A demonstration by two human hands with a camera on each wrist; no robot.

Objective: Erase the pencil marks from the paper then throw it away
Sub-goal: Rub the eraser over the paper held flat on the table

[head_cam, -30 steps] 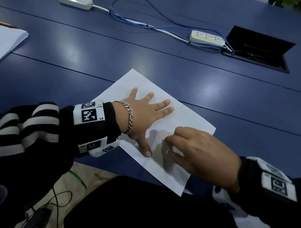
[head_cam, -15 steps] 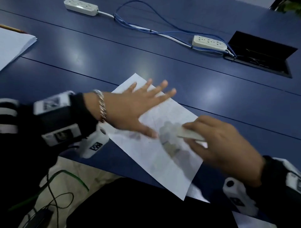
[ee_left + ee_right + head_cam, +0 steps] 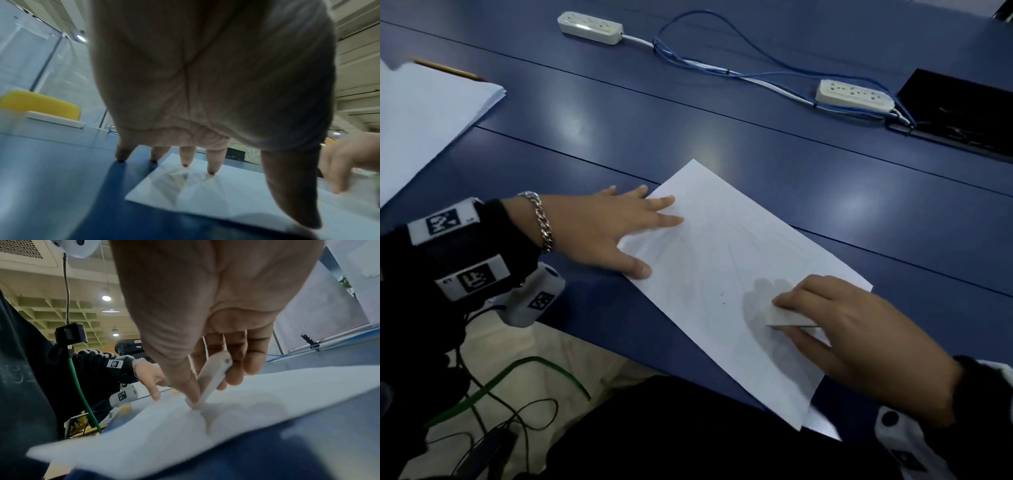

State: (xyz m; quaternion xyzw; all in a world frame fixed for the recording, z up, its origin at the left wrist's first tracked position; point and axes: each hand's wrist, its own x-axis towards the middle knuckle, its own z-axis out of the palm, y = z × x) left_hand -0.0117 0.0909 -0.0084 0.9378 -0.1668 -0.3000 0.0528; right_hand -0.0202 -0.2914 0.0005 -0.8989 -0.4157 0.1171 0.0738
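Note:
A white sheet of paper (image 3: 726, 260) with faint pencil lines lies at an angle on the blue table (image 3: 722, 137), near its front edge. My left hand (image 3: 613, 229) lies flat with spread fingers on the sheet's left corner, two fingertips on the paper (image 3: 205, 190) and two on the table. My right hand (image 3: 852, 339) pinches a white eraser (image 3: 784, 317) between thumb and fingers. The eraser's (image 3: 209, 382) lower tip touches the sheet (image 3: 236, 415) near its right side.
A stack of white paper (image 3: 424, 116) with a pencil (image 3: 448, 70) behind it lies at the far left. Two white power strips (image 3: 590, 27) (image 3: 854, 96) with blue cables cross the back. An open black cable box (image 3: 959, 109) sits at the back right.
My left hand has slid from the middle of the sheet to its left corner. My right hand with the eraser has moved right and back along the paper.

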